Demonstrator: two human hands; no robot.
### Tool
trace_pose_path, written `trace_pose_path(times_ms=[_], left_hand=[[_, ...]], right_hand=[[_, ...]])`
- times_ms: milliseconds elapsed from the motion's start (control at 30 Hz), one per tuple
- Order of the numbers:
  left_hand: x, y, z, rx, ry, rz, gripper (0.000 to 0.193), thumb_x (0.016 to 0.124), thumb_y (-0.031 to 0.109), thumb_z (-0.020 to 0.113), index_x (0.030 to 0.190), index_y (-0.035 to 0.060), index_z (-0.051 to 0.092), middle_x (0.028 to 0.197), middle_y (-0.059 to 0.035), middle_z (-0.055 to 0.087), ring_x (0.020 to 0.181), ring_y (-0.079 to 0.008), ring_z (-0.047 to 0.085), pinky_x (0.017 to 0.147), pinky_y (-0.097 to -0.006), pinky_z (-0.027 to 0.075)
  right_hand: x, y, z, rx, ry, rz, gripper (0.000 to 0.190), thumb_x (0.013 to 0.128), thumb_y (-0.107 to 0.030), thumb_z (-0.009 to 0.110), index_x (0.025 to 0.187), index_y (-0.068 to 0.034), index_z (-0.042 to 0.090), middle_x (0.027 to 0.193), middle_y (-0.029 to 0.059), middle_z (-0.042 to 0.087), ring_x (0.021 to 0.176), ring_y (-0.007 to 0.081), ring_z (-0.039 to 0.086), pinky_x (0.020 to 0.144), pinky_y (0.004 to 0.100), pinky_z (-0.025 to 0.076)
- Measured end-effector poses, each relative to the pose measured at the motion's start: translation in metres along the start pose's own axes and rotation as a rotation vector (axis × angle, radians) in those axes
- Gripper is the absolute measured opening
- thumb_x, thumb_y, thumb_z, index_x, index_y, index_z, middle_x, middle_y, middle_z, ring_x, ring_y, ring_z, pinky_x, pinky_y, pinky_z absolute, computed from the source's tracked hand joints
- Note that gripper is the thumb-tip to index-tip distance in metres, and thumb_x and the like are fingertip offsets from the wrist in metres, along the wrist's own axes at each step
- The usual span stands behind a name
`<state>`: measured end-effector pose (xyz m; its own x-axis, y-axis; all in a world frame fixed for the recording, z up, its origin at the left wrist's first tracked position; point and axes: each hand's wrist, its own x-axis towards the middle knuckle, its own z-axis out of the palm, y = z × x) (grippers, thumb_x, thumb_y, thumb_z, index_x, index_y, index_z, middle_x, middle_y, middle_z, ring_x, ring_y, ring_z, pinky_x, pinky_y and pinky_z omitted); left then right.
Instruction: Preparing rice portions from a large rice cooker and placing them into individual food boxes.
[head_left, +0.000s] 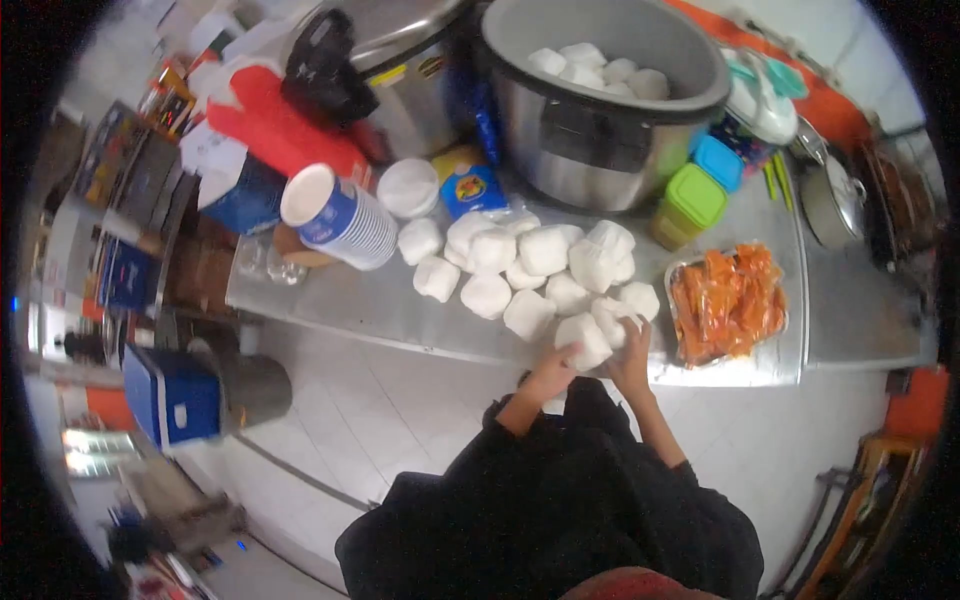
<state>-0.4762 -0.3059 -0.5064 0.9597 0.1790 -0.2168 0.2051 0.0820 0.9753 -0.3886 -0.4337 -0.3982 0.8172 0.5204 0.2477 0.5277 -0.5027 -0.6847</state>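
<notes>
Near the front edge of a metal table (390, 322), my left hand (550, 373) grips the lower left side of a white wrapped bundle (583, 341). My right hand (632, 360) is at its right, with fingers curled over a second white bundle (611, 313) just behind. The right thumb lies close to the front bundle. More rounded white bundles (491, 251) form a loose heap to the left and behind, some resting on others. What is inside the wrappings is hidden.
A large steel pot (592, 142) holds several white bundles. Right of my hands sits a clear tray of orange packets (727, 300). Behind it stands a green-lidded container (694, 199). Stacked paper cups (337, 217) and a white tub (409, 187) are at left.
</notes>
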Motion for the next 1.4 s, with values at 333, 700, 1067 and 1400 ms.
trace_pose_path(times_ms=[333, 700, 1067, 1400], left_hand=[[-0.115, 0.118, 0.001, -0.838, 0.238, 0.335, 0.089, 0.048, 0.021, 0.075, 0.121, -0.001, 0.029, 0.112, -0.0093, 0.044, 0.102, -0.0186, 0.043, 0.087, -0.0305, 0.033], [-0.4, 0.045, 0.186, -0.826, 1.08, 0.632, 0.093, 0.045, 0.024, 0.077, 0.12, -0.0005, 0.029, 0.112, -0.0088, 0.044, 0.101, -0.0175, 0.043, 0.087, -0.0292, 0.033], [-0.67, -0.006, 0.328, -0.85, 1.787, 1.108, 0.08, 0.055, 0.026, 0.072, 0.119, 0.0007, 0.031, 0.108, -0.0112, 0.046, 0.1, -0.0223, 0.046, 0.085, -0.0351, 0.037], [-0.917, -0.111, 0.327, -0.667, 1.915, 1.659, 0.077, 0.056, 0.039, 0.065, 0.117, 0.0086, 0.031, 0.112, -0.0129, 0.04, 0.103, -0.0269, 0.042, 0.087, -0.042, 0.035]], right_hand=[[0.012, -0.057, -0.023, 0.945, -1.089, 0.169, 0.087, 0.054, -0.005, 0.065, 0.122, -0.01, 0.012, 0.118, 0.0104, 0.028, 0.112, 0.0238, 0.028, 0.094, 0.0368, 0.022], [-0.185, -0.14, 0.021, 0.972, -2.27, 0.092, 0.079, 0.058, -0.031, 0.059, 0.121, 0.0, 0.023, 0.123, 0.0168, 0.028, 0.115, 0.027, 0.027, 0.095, 0.0376, 0.023], [-0.512, -0.252, 0.055, 0.546, -2.988, 0.01, 0.075, 0.057, -0.031, 0.057, 0.118, 0.002, 0.027, 0.121, 0.0181, 0.031, 0.113, 0.0288, 0.03, 0.094, 0.0387, 0.025], [-0.841, -0.448, 0.055, 0.174, -3.24, 0.051, 0.073, 0.056, -0.031, 0.056, 0.116, 0.003, 0.031, 0.118, 0.0192, 0.034, 0.112, 0.0304, 0.033, 0.093, 0.0397, 0.027]])
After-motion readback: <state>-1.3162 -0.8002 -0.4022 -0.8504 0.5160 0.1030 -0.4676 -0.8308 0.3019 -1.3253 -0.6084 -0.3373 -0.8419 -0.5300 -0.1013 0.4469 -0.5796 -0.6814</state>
